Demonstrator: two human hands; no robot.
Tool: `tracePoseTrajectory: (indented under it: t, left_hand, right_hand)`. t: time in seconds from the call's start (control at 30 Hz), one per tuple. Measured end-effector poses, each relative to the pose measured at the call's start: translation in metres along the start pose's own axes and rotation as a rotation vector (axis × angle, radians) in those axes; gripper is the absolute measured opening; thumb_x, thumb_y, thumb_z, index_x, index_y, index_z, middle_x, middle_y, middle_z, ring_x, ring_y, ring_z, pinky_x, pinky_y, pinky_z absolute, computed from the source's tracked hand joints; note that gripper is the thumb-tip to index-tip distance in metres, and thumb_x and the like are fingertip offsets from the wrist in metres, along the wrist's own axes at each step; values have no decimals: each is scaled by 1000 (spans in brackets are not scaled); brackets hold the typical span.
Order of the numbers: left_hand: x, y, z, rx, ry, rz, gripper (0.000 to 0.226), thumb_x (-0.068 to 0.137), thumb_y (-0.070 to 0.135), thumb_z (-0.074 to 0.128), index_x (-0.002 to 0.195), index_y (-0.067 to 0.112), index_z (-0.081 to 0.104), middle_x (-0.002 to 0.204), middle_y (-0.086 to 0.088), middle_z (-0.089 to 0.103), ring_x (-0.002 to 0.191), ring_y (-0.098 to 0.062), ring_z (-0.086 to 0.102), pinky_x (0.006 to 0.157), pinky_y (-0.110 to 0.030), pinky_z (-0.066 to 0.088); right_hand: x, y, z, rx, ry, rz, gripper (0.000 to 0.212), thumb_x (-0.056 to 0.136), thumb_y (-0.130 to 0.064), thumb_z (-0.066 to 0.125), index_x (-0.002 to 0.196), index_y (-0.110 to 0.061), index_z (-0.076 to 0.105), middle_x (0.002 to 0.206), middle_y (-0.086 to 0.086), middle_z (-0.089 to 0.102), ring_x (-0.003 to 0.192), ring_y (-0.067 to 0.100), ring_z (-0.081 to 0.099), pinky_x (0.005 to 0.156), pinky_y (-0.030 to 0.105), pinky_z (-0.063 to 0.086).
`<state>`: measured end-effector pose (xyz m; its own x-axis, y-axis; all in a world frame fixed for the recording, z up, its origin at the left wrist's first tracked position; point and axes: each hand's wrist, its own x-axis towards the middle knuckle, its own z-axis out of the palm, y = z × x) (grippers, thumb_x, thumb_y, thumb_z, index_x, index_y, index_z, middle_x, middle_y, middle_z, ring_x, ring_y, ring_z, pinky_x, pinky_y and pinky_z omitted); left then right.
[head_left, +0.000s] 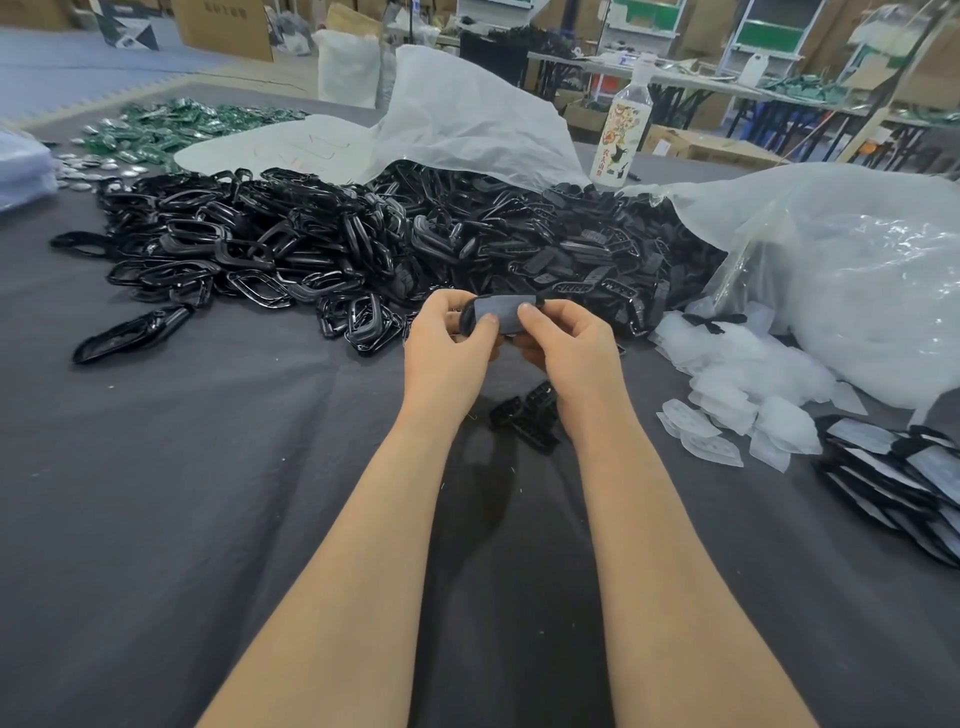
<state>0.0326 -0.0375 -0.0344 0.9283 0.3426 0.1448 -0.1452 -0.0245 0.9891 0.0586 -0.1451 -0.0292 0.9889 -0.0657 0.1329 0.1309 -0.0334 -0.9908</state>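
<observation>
Both hands, left hand (449, 338) and right hand (563, 340), pinch the frame (501, 314) by its ends; it looks light, stiff, glossy, perhaps slippery.

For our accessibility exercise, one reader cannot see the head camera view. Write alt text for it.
A person's left hand and right hand pinch a small black frame with a grey insert above a grey cloth table. Behind lies a heap of black plastic frames; clear pouches and a stack of grey-faced pieces lie to the right.
</observation>
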Motion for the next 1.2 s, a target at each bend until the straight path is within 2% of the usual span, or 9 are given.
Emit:
tracePoseTrajectory:
  t: [0.17,0.33,0.53,0.7,0.8,0.87,0.93,1.07,1.2]
  left_hand:
    - [1,-1,1,4,9,-15,14,93,16,61,105,17,54,101,-10,67,84,-17,68,62,-15,50]
    - [3,-2,0,-12,31,-23,14,94,14,59,106,15,52,98,-7,67,69,-4,64,62,-12,51]
    - [3,-2,1,-1,10,-21,12,95,12,59,105,16,52,99,-8,67,69,-3,64,60,-11,50]
    - [1,-1,0,37,1,-21,12,93,14,61,99,20,53,96,-7,68,75,-10,65,74,-27,57]
    - [0,0,1,54,-5,-16,13,92,16,63,95,24,53,88,-1,68,75,-12,66,81,-36,57]
    - [-1,2,1,61,-15,1,13,91,17,64,93,25,54,87,-1,67,79,-17,66,83,-41,56]
    - [-2,3,1,90,-30,17,13,91,17,64,93,26,55,86,2,66,83,-19,66,84,-43,56]
    - [-2,2,0,138,-49,33,10,92,17,62,96,25,57,89,3,65,93,-23,66,87,-45,54]
    - [-1,2,0,147,-42,51,9,93,16,61,95,25,57,84,8,63,82,-18,65,83,-42,56]
  right_hand:
    - [-1,1,-2,3,-49,33,6,90,-15,64,89,-13,69,75,-2,69,65,4,62,61,15,50]
    - [0,1,0,32,-49,54,10,93,-14,60,90,-17,69,79,-1,70,68,6,63,61,16,50]
    - [1,2,2,30,9,38,15,92,-13,61,103,-6,67,83,1,69,68,7,63,61,16,51]
    - [1,2,2,-15,23,4,9,92,-9,59,95,-9,68,82,3,69,75,15,64,72,24,55]
    - [2,2,3,-25,21,-25,14,93,-7,57,85,-15,67,77,0,68,71,12,64,69,22,55]
    - [3,3,3,-46,21,-30,11,93,-8,58,90,-12,67,77,-2,67,68,7,63,65,17,53]
    - [3,4,4,-63,7,-32,10,93,-8,58,98,-6,67,78,-1,67,66,3,61,61,14,49]
    - [2,4,4,-68,-10,-27,9,93,-9,57,94,-9,66,77,-2,67,61,-3,61,58,11,48]
    - [2,3,4,-71,-9,-9,10,93,-13,59,99,-12,67,83,-3,68,71,4,63,63,15,51]
